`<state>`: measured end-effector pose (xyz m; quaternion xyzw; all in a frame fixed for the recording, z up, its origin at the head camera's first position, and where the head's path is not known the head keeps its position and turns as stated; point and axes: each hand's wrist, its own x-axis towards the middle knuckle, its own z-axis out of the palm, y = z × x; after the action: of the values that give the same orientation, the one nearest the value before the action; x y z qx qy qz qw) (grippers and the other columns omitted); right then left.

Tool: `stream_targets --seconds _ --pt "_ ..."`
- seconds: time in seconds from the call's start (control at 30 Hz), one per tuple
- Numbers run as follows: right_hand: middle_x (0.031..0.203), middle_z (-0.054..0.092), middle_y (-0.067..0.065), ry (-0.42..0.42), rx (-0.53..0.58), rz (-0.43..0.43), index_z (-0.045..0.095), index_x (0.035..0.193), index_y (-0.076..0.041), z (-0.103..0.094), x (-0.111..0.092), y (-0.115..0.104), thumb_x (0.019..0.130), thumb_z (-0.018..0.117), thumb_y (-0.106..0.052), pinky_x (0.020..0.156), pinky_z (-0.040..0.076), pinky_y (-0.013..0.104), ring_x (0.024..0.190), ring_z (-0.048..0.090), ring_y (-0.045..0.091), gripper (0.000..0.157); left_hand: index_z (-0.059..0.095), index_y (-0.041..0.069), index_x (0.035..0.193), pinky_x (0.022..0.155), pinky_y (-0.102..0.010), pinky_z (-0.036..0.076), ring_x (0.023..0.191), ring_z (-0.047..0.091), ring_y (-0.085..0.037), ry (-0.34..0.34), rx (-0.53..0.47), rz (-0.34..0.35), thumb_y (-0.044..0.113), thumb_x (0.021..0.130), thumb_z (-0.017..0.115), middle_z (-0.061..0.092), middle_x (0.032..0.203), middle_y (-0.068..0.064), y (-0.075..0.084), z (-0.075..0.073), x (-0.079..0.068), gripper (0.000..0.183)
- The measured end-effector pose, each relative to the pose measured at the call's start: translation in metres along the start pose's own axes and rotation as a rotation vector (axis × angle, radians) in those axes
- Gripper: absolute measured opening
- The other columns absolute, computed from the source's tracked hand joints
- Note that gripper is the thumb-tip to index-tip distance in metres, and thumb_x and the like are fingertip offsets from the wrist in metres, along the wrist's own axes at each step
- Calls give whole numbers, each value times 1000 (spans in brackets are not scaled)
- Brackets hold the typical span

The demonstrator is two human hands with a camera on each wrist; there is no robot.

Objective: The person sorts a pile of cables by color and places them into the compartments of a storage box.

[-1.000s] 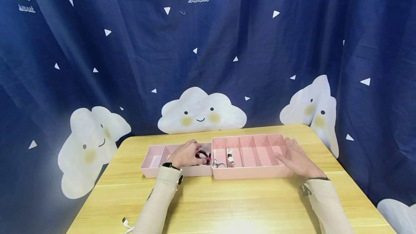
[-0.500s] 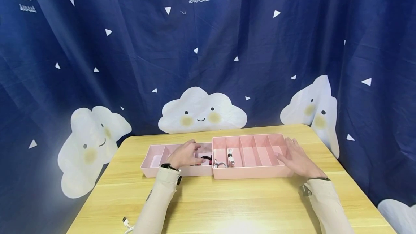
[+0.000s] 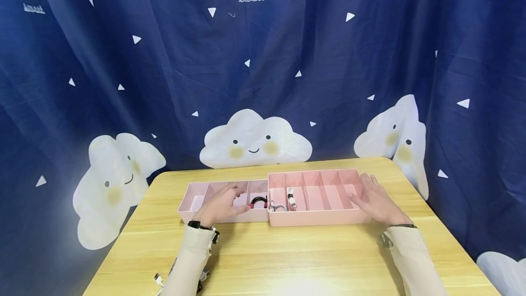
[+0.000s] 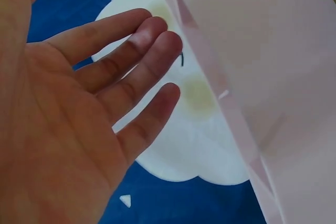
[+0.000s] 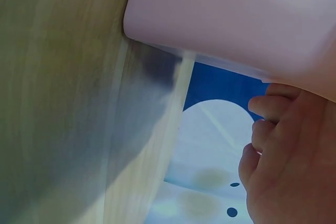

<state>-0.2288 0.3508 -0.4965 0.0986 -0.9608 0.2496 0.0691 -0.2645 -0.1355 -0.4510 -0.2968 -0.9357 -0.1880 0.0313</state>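
Blue curtain (image 3: 172, 58) hangs behind the counter (image 3: 308, 250). Left of the pink box (image 3: 320, 218), the left hand (image 3: 222, 203) hangs over a pale box (image 3: 256, 215), fingers loose, empty; the step looks like letting go, the next move calling for lifting clear. Just left of the pink box, the black cable (image 3: 259, 198) arches inside the pale box, ends toward the person, long axis sideways. The right hand (image 3: 377, 202) rests at the pink box's right end, grasping nothing.

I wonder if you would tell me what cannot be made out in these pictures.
Head view: most of the white USB cable, cut off by the bottom edge or left sleeve.
Head view: the dark thing beside that sleeve, mostly behind it.
Head view: ends of the grey looped cable, too small.
Left wrist view: compartment floors of the lilac organizer, hidden by its outer wall.
Right wrist view: inside of the pink organizer, behind its wall.
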Motion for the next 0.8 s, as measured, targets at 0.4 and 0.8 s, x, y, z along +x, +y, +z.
stream_targets --seconds 0.4,0.8 --pt "163 15 42 -8 -64 -7 18 155 20 0 1 1 104 52 -51 122 15 71 152 11 61 93 72 0 121 92 -40 57 101 65 -19 78 92 -2 36 93 74 69 114 -8 9 -13 -58 45" --pt "163 10 43 -42 -55 1 12 157 18 -1 4 2 106 47 -53 120 13 74 152 6 63 94 71 5 125 87 -42 58 100 67 -19 124 32 -101 37 96 73 69 110 -3 -7 -34 -104 43"
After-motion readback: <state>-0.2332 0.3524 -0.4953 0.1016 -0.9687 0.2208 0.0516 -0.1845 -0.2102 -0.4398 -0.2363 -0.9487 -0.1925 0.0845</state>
